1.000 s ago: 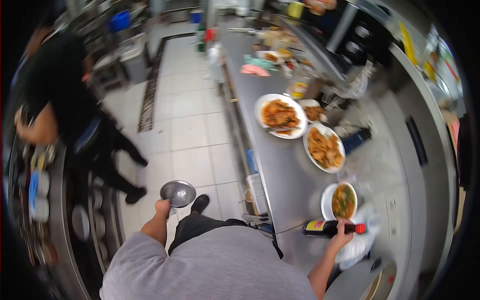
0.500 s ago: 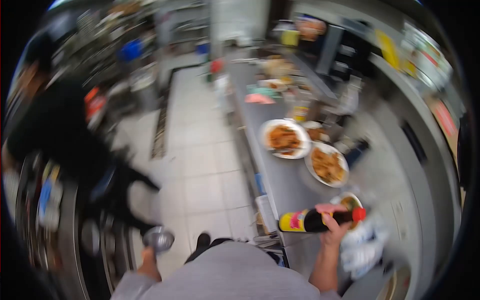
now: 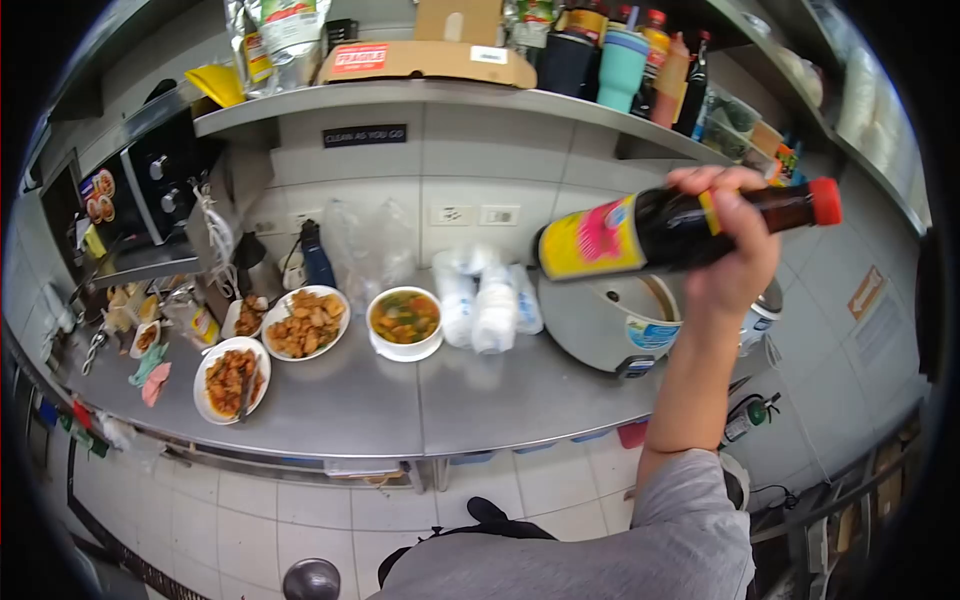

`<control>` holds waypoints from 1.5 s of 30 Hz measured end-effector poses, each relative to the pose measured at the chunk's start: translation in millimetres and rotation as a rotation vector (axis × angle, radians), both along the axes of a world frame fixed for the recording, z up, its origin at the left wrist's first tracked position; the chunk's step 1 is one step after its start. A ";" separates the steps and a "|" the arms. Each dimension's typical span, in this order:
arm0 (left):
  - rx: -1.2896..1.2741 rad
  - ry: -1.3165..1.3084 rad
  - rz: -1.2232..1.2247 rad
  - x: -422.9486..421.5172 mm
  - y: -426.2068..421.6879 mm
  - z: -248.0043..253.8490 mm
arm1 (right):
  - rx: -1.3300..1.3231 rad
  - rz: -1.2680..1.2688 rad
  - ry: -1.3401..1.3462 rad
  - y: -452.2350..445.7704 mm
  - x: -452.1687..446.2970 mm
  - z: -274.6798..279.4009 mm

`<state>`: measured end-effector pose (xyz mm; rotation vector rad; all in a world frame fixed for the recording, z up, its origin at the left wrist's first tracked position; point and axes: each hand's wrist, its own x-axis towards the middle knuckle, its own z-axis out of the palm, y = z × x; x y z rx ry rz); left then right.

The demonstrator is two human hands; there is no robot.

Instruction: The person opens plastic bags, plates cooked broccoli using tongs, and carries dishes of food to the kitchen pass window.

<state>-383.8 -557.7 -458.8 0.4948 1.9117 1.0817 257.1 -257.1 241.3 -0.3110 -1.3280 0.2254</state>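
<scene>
My right hand (image 3: 735, 225) is raised, its fingers wrapped round the neck end of a dark sauce bottle (image 3: 660, 235) with a red cap and a yellow and pink label. The bottle lies nearly level, cap to the right, in front of the rice cooker (image 3: 610, 325) and below the shelf. At the bottom edge a round metal ladle or small bowl (image 3: 311, 580) shows; my left hand is out of the picture. On the steel counter stand a bowl of soup (image 3: 404, 318), a plate of fried pieces (image 3: 305, 322) and a plate of saucy meat (image 3: 232, 380) with a utensil.
The shelf (image 3: 420, 93) overhead carries a cardboard box (image 3: 430, 65), sauce bottles and a teal tumbler (image 3: 622, 68). Wrapped white cups or rolls in plastic (image 3: 493, 310) stand beside the soup. A microwave (image 3: 140, 195) is at left, a fire extinguisher (image 3: 742, 420) at lower right.
My view has swung right to face the counter and shelf. My right hand has lifted the bottle from low over the counter to shelf height. My left hand and the other person left the view.
</scene>
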 end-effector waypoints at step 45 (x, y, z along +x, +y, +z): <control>-0.264 0.158 1.025 378.0 79.5 75.9 | -0.069 -2.105 -0.098 329.7 500.4 166.0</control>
